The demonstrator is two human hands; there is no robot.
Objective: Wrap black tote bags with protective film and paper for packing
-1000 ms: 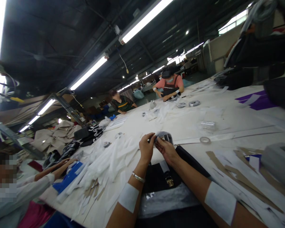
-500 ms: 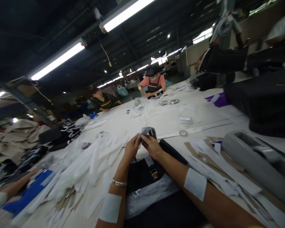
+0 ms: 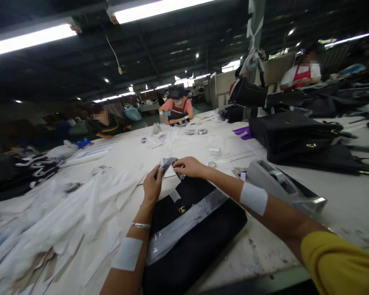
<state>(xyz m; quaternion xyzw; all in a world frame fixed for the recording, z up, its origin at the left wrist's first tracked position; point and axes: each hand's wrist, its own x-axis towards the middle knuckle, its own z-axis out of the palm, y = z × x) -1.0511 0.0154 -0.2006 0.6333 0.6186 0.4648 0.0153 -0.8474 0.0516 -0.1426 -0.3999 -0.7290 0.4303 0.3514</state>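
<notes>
A black bag (image 3: 199,233) lies on the table in front of me, with a band of clear plastic film (image 3: 184,229) across it. A small gold buckle (image 3: 181,208) on a dark strap shows above that band. At the bag's far end, my left hand (image 3: 153,182) pinches the handle (image 3: 167,164), which is wrapped in greyish plastic. My right hand (image 3: 189,167) is closed at the handle's right side, its fingertips together on the wrapping. What lies between the right fingertips is too small to make out.
A grey tape dispenser (image 3: 273,180) stands to the right, with black bags (image 3: 295,143) beyond it. White wrapping strips (image 3: 89,205) are heaped on the left. A tape roll (image 3: 212,164) lies past my right hand. Co-workers (image 3: 176,108) sit across the table.
My view has swung to the right, bringing more black bags and another person into sight. My hands have moved slightly apart along the handle, and more of the bag's front shows.
</notes>
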